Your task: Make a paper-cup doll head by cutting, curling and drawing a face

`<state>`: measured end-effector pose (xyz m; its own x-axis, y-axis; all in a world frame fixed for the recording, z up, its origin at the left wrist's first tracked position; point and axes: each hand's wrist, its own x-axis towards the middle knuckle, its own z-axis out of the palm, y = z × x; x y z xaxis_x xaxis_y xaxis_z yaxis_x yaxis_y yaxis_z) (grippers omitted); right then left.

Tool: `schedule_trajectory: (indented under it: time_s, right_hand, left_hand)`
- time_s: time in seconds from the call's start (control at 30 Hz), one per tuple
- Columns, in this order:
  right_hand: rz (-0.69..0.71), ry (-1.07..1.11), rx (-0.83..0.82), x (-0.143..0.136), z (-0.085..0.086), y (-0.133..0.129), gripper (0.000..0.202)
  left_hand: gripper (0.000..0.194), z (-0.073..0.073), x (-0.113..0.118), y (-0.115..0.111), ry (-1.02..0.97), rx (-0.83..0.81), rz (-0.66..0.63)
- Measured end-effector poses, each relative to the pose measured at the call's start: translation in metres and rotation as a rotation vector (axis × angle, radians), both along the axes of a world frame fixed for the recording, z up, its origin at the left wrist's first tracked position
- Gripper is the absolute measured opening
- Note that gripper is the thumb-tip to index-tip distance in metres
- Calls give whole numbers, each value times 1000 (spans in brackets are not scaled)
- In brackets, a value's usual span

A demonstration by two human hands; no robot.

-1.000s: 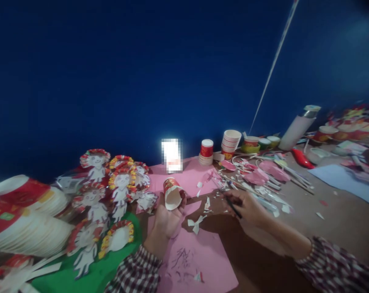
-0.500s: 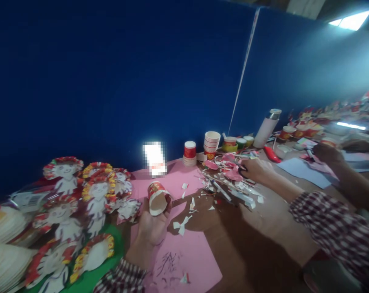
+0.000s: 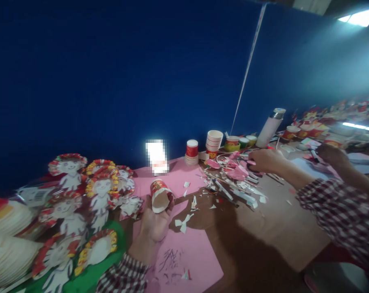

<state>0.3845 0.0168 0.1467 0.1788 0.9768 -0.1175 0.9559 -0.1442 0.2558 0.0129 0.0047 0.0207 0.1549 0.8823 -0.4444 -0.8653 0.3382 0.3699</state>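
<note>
A dark blue wall [image 3: 111, 73] backs your brown table [image 3: 282, 228], which is littered with paper scraps [image 3: 233, 191]; your left hand [image 3: 155, 221] has its fingers wrapped around a red paper cup [image 3: 160, 195], held on its side above the pink sheet [image 3: 184, 252], open mouth toward you; your right hand [image 3: 264, 160] reaches far out over the pink cuttings [image 3: 238, 173], fingers curled, though you cannot tell what they grip; paper-plate dolls [image 3: 80, 195] lie to your left; stacked cups [image 3: 213, 142] stand by the wall; another person's hand [image 3: 332, 154] works further right.
</note>
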Motion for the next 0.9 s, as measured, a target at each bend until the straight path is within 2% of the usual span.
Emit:
schedule_trajectory:
  time_s: [0.17,0.27,0.37,0.43,0.5,0.6,0.67,0.73,0.9]
  right_hand:
    - [-18,-35,-53,-2,9,4,23]
    - [-30,-49,-9,-4,14,5,30]
    - [37,-11,33,-24,10,0,33]
    - [180,100,37,-52,-2,-7,34]
    - [371,501,39,-88,-19,-20,32]
    - [527,951,-148,-143,-47,-43,21]
    - [517,1134,-222,-173,-61,-56,25]
    - [492,1227,-244,-193,-73,-63,27]
    - [457,1317,-179,-208,-98,-61,19]
  left_hand:
    - [39,1,0,-1,-3,-20,-1]
    - [41,-2,-1,-1,-12,-4,-3]
    - [40,-4,-1,-1,-28,14,-16]
    - [39,-4,-1,-1,-42,30,-29]
    - [37,-4,-1,-1,-44,53,-27]
    - [35,-5,0,-1,-49,55,2]
    - [35,-7,0,0,-60,64,15]
    - [34,-9,-1,2,-61,110,22]
    - [27,-9,-4,3,-54,220,129]
